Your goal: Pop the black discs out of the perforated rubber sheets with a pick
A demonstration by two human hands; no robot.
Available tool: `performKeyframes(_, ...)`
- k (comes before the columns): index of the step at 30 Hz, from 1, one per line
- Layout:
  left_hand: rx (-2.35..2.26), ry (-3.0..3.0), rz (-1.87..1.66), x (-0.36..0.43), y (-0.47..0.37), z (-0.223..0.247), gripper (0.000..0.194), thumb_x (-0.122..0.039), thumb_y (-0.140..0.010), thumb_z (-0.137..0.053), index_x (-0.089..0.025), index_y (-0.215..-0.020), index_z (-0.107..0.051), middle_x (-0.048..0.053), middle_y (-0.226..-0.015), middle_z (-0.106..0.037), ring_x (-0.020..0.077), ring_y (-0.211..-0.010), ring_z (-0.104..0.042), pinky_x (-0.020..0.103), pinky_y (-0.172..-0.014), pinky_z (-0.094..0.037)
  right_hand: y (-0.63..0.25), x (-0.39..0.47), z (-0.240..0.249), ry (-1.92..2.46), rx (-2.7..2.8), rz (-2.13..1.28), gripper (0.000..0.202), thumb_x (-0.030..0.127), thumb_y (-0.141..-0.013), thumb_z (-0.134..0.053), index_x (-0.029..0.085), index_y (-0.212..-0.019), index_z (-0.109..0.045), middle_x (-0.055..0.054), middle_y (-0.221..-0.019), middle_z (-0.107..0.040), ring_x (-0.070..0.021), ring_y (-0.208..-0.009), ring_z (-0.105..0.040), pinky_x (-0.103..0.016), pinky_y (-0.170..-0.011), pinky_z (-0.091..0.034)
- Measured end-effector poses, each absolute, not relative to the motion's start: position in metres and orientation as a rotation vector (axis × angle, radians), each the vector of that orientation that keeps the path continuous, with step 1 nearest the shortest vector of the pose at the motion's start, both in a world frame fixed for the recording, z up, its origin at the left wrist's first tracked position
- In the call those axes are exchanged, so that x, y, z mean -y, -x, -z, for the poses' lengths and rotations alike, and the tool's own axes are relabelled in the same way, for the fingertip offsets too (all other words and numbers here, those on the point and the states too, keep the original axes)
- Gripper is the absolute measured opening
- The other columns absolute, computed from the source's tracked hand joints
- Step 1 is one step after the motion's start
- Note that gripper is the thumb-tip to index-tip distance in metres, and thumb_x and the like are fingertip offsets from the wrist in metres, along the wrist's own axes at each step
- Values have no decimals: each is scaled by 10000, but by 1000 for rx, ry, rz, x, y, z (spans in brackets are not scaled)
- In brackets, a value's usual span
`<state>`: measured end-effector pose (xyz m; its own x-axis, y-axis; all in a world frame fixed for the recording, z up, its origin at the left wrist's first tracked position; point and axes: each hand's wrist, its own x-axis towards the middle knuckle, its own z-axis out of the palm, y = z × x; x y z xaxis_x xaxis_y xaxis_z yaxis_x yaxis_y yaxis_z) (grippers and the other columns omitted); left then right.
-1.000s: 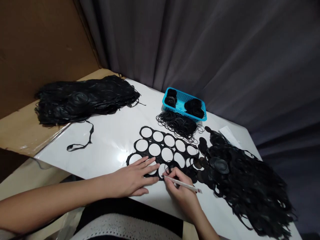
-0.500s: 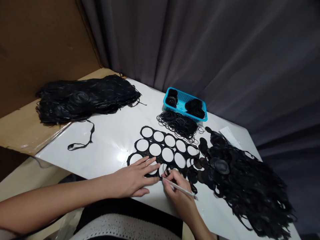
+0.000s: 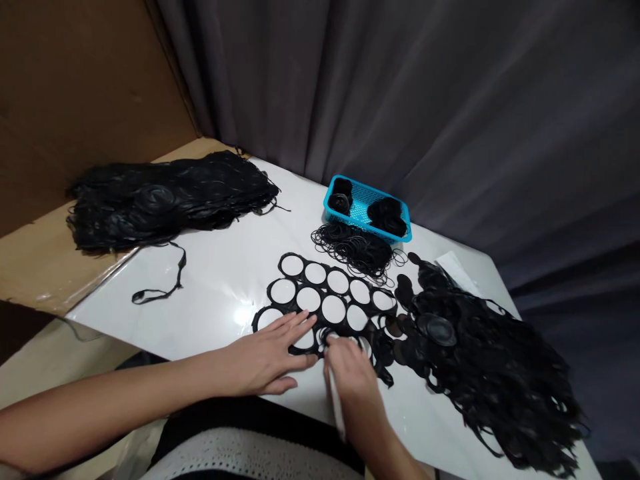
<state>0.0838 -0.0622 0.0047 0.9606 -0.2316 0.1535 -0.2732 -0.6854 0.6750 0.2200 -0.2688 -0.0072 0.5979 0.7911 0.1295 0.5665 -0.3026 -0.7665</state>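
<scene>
Change, right hand: the right hand [image 3: 353, 370] has rotated from the previous frame; its back and knuckles now face upward.
Change, white stick: the white stick [image 3: 337, 407] previously slanted toward the lower right; it now runs almost straight down the frame, along the left side of the right hand.
Unchanged, left hand: the left hand [image 3: 267, 363] keeps its position at lower centre.
Sheet position: the perforated black sheet [image 3: 321, 307] lies flat at frame centre, beneath the left fingers and at the right fingertips; most of its round holes lie above both hands.
Left hand state: open, palm down, fingers extended across the sheet's lower edge.
Right hand state: closed around the white stick; finger detail blurred.
Stick tip: at the sheet's lower row, beside dark loops; contact cannot be determined.
Ring heap: black rings [image 3: 355, 248] lie above the sheet, just below the blue basket [image 3: 361, 212].
</scene>
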Motion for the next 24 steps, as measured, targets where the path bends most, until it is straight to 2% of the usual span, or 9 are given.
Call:
performKeyframes(4,354,-2360,-70,62,-84,-5,536,-224,-858,-709,-267,-1376,-578,105,-1662,-118,406,-1505,-169,562,-1214,-197,-288,269,-26,2129,892,47,140,400,-942,-565,278,-911,-626,-125,-988,-629,-333,-1014,-524,-525,-965,-393)
performKeyframes(6,346,-2329,-89,61,-83,-5,531,-225,-852,-717,-275,-1364,-587,96,-1660,-135,405,-1502,-182,561,-1212,-207,-314,267,-42,2177,806,145,225,452,-921,-584,280,-780,-558,-87,-782,-569,-307,-841,-529,-465,-807,-440)
performKeyframes(8,340,-2292,-113,61,-82,-6,540,-237,-856,-721,-284,-1375,-580,92,-1657,-157,401,-1499,-197,559,-1211,-214,-324,261,-50,2179,772,-9,297,465,-908,-591,275,-705,-485,-29,-638,-491,-244,-656,-481,-387,-643,-418)
performKeyframes(10,330,-2269,-125,60,-80,-8,561,-257,-878,-712,-295,-1414,-547,93,-1648,-202,388,-1498,-217,551,-1214,-217,-321,252,-49,2139,782,-261,323,457,-896,-595,261,-681,-455,9,-593,-476,-191,-572,-451,-330,-567,-389)
performKeyframes(14,286,-2317,-120,55,-65,-10,533,-305,-936,-663,-275,-1448,-519,120,-1601,-334,364,-1463,-332,520,-1218,-233,-291,230,-37,1920,771,-700,312,456,-884,-610,238,-723,-456,34,-662,-552,-140,-546,-529,-271,-553,-419)
performKeyframes(17,263,-2377,-126,51,-51,-7,511,-301,-959,-633,-263,-1454,-514,124,-1593,-349,336,-1450,-369,483,-1232,-217,-264,220,-29,1699,757,-972,300,435,-904,-599,233,-749,-442,20,-763,-596,-120,-545,-538,-256,-550,-419)
performKeyframes(21,253,-2445,-98,48,-40,-1,554,-309,-971,-615,-271,-1500,-451,114,-1624,-271,315,-1485,-302,477,-1244,-176,-237,218,-27,1698,951,-1012,256,362,-915,-573,231,-735,-447,31,-711,-552,-129,-576,-499,-251,-551,-402)
performKeyframes(24,243,-2419,-142,49,-39,1,559,-296,-951,-640,-277,-1483,-469,101,-1623,-285,306,-1481,-313,465,-1246,-179,-226,220,-24,1803,1142,-903,225,283,-908,-551,222,-716,-451,22,-721,-564,-137,-642,-500,-253,-600,-391)
